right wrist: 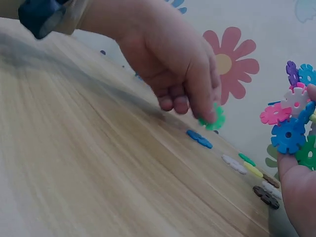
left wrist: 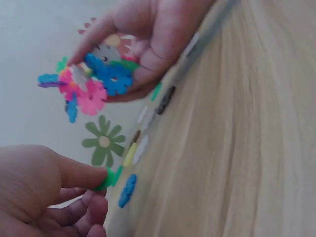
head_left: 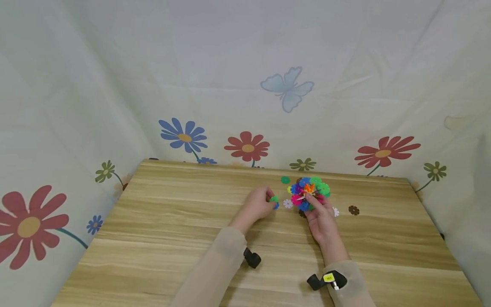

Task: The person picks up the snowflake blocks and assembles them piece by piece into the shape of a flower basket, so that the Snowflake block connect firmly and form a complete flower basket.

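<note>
"While the left hand (head_left: 258, 202) pinches a green disc (right wrist: 217, 118) above the table (head_left: 172, 204), what could go wrong?"

"The right hand (head_left: 321, 219) grips the disc cluster (head_left: 308, 188), raised over the table; squeezing might pop pieces loose; a weak fingertip pinch might drop the green one."

"Any writing?"

"A yellow label (head_left: 328, 278) by the right cuff (head_left: 353, 273); too small to read."

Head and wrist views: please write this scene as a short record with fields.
Left hand: pinches a green, round, notched plastic disc
Right hand: holds a multicoloured, rounded cluster of joined plastic discs
Surface: flat wood-grain tabletop
Loose on tabletop: blue round notched plastic disc; brown round notched plastic disc
Behind: pale backdrop with printed blue butterfly
</note>
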Demonstrator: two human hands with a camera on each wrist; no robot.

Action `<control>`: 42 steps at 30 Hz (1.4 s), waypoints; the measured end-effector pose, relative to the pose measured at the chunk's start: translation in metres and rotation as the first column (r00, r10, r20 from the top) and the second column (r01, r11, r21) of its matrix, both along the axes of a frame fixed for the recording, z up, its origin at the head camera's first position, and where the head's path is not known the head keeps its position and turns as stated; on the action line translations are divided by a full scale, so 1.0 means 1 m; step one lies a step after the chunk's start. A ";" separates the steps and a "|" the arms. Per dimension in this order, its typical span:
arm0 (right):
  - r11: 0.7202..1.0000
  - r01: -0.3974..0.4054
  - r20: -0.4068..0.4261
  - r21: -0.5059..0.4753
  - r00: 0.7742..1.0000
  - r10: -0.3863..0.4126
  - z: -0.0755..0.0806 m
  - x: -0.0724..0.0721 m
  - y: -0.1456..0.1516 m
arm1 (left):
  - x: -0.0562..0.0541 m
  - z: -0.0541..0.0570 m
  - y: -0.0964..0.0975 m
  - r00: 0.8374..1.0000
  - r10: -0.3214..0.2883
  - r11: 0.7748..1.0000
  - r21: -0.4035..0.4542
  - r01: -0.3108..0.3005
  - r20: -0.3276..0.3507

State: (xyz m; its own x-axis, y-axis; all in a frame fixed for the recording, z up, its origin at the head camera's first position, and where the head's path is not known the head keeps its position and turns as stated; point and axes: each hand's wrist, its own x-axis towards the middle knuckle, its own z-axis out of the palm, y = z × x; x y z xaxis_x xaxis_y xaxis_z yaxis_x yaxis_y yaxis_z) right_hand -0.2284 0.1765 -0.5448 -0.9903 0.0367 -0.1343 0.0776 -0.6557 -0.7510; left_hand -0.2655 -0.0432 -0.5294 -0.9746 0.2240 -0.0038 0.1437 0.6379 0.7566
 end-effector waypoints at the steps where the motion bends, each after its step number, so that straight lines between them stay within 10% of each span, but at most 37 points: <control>1: 1.000 -0.002 0.006 0.000 1.000 0.002 0.000 0.000 -0.001 | 0.003 0.000 -0.002 1.000 0.009 0.999 0.048 -0.009 -0.002; 8: 1.000 0.006 0.038 0.024 0.999 -0.007 -0.001 0.003 -0.009 | 0.031 0.016 -0.002 1.000 0.014 0.925 0.379 -0.022 0.024; 14: 0.999 0.024 0.024 0.044 0.999 -0.025 -0.002 0.007 -0.019 | 0.044 0.025 0.010 0.999 -0.021 0.868 0.497 -0.001 0.039; 29: 0.977 0.092 -0.007 0.194 0.996 -0.092 0.002 0.010 -0.032 | 0.050 0.031 0.010 0.997 -0.005 0.924 0.381 0.034 -0.077; 42: 0.959 0.074 -0.081 0.272 0.995 -0.054 0.001 0.011 -0.029 | 0.057 0.033 0.017 0.989 -0.030 0.928 0.365 0.081 -0.143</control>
State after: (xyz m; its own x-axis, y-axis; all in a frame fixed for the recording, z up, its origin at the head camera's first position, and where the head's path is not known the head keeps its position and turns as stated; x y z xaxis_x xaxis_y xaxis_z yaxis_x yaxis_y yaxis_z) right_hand -0.2169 0.1472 -0.5436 -0.9913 0.1254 -0.0389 -0.0183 -0.4254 -0.9048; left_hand -0.2084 -0.0266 -0.4966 -0.9464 0.2386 0.2176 0.2858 0.3056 0.9082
